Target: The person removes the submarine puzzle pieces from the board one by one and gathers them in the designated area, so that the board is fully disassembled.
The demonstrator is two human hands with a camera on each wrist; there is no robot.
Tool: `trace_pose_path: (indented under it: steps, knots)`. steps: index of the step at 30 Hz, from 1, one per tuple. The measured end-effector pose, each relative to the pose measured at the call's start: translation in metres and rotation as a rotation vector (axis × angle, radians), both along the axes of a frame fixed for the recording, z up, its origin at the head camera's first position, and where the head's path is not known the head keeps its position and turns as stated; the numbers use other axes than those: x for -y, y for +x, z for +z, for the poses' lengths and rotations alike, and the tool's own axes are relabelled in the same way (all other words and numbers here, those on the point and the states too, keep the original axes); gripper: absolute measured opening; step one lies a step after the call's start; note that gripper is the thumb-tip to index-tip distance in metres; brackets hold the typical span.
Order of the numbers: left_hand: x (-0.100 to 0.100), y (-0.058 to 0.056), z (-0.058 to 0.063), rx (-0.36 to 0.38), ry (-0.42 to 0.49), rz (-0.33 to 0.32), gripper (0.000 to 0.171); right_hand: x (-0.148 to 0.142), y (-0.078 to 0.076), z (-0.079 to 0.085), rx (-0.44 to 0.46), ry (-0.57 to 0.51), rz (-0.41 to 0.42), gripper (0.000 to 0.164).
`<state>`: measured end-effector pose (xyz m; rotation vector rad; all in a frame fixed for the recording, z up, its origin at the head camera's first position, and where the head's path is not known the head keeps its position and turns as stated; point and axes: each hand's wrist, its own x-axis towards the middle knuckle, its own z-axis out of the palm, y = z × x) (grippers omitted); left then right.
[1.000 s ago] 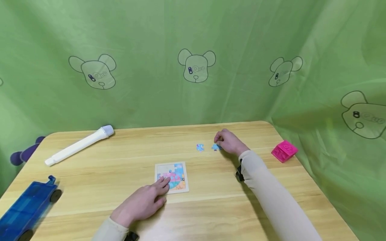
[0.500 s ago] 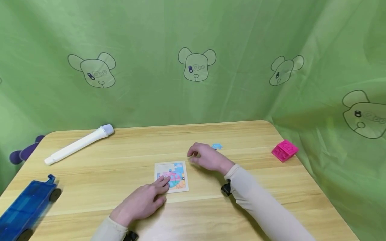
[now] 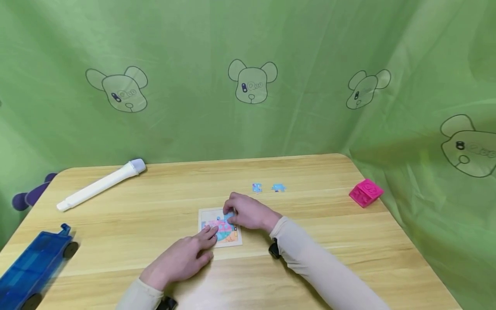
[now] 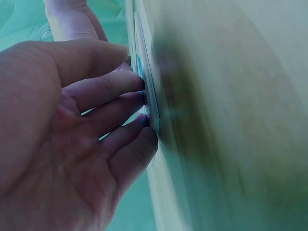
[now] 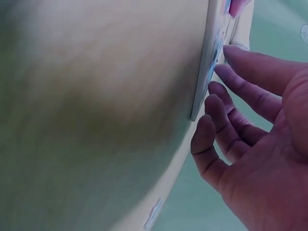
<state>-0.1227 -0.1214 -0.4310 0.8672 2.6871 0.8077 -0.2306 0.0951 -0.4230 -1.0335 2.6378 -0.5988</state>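
Note:
A small square jigsaw puzzle (image 3: 226, 237) in a pale frame lies flat on the wooden table, with a bare pale patch at its upper left. The fingertips of my left hand (image 3: 184, 260) rest on its lower left part, fingers fairly straight. At the puzzle's upper right, my right hand (image 3: 249, 212) pinches a blue puzzle piece (image 3: 229, 215) between thumb and index finger, its other fingers curled. The right wrist view has this thumb and index finger right at the puzzle's face. Two loose blue puzzle pieces, one mottled (image 3: 257, 187) and one plainer (image 3: 278, 187), lie beyond the right hand.
A white microphone-shaped stick (image 3: 102, 185) lies at the back left. A blue toy cart (image 3: 32, 265) with black wheels stands at the left edge. Near the right edge sits a pink cube (image 3: 366, 193). A green curtain (image 3: 186, 120) hangs behind the table (image 3: 162, 224).
My right hand has moved left and toward me, from the loose pieces to the puzzle's upper right corner. The left hand has stayed in place on the puzzle.

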Motion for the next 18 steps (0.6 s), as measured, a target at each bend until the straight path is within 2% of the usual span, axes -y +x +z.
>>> trace_pose_path:
  steps: [6,13,18]
  knots:
    - [0.0002,-0.0001,0.0004,0.004,0.000,-0.003,0.043,0.0023,0.0013,-0.0001,-0.032,0.033,0.009,0.015]
    - [0.0004,0.0000,0.0009,0.009,-0.004,-0.009,0.043,0.0021,0.0010,-0.0009,-0.083,-0.001,0.037,0.014]
    - [-0.0002,-0.0006,0.0022,0.021,-0.007,-0.006,0.044,0.0032,0.0000,-0.0003,-0.087,0.018,0.052,0.016]
